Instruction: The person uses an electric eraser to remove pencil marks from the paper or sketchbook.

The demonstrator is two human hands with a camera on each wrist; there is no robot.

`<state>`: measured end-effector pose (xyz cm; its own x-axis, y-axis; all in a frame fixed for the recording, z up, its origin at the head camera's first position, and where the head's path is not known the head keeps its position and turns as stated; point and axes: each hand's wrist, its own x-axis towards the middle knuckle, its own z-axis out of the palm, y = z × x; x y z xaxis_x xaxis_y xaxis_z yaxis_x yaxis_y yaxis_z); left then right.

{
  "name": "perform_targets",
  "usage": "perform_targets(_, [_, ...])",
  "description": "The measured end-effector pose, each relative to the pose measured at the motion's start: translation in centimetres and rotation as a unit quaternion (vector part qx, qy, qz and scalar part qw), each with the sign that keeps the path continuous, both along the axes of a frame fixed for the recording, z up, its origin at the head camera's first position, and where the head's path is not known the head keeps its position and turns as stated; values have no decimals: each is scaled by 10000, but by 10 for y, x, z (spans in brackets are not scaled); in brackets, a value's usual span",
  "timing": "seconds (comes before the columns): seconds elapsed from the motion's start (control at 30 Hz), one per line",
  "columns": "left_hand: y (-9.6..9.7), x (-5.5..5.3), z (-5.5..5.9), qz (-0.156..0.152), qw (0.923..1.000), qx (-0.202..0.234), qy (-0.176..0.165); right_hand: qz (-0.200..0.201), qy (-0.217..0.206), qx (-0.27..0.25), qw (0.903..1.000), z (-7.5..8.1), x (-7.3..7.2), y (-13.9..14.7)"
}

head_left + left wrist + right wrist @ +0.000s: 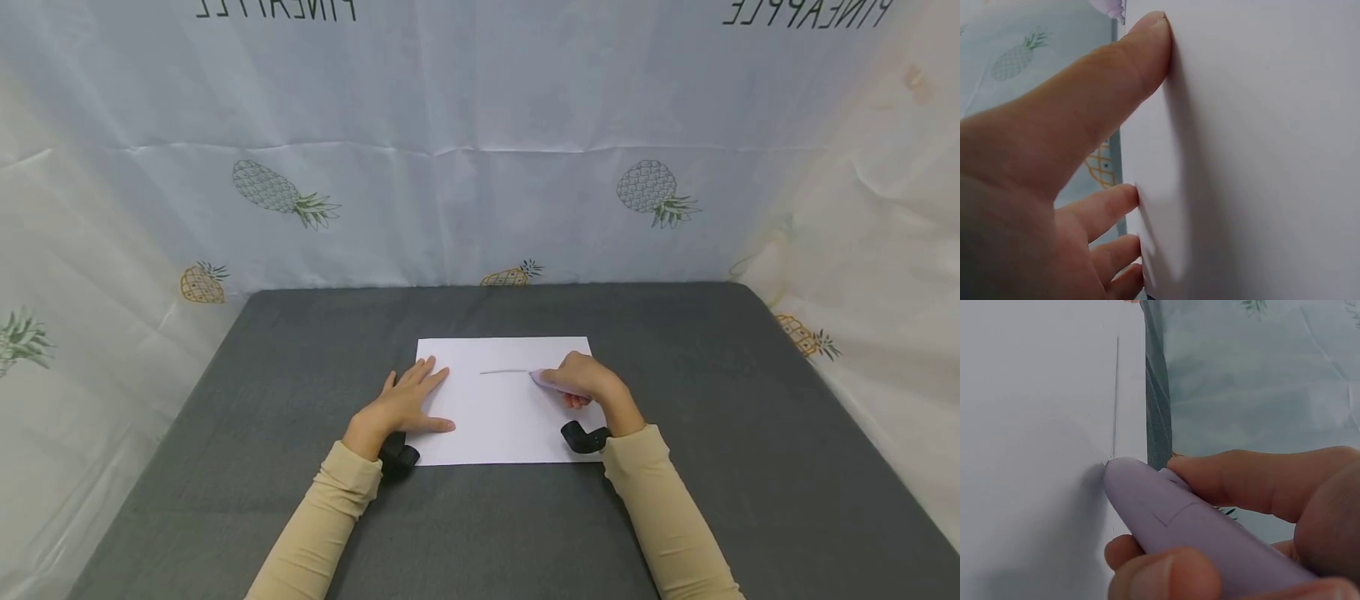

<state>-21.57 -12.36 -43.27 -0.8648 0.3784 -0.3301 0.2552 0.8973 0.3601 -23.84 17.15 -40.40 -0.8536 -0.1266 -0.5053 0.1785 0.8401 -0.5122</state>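
Note:
A white sheet of paper [487,433] lies on the dark table. My left hand [405,407] rests on its left part, fingers spread and straight. In the left wrist view the thumb [1141,56] and fingertips touch the sheet. My right hand [592,377] grips a purple utility knife [1172,515] over the right half of the paper. Its rounded front end meets the sheet, with a small dark tip just showing. From that tip a thin straight line [1115,394] runs along the paper, near and roughly parallel to the far edge; in the head view it extends leftward.
The dark grey tabletop [480,533] surrounds the sheet. Black wrist-worn pieces [583,437] sit beneath both wrists, overlapping the paper's near corners in the head view. A pale curtain [480,208] with printed pineapples hangs behind the table and along its sides.

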Motion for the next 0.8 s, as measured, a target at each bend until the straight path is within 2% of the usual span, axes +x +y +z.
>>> perform_targets(0.23, [0,0,0,48,10000,52,2,79,241,-155,9996,0,0,-3])
perform_targets(0.43, [1,2,1,-7,9999,125,113,131,139,150,9997,0,0,0])
perform_targets(0.63, [2,2,1,23,9999,25,165,134,326,18,9994,-2,0,-3])
perform_targets(0.8, [1,2,2,-11,9997,-37,247,71,176,132,9997,0,0,-1])
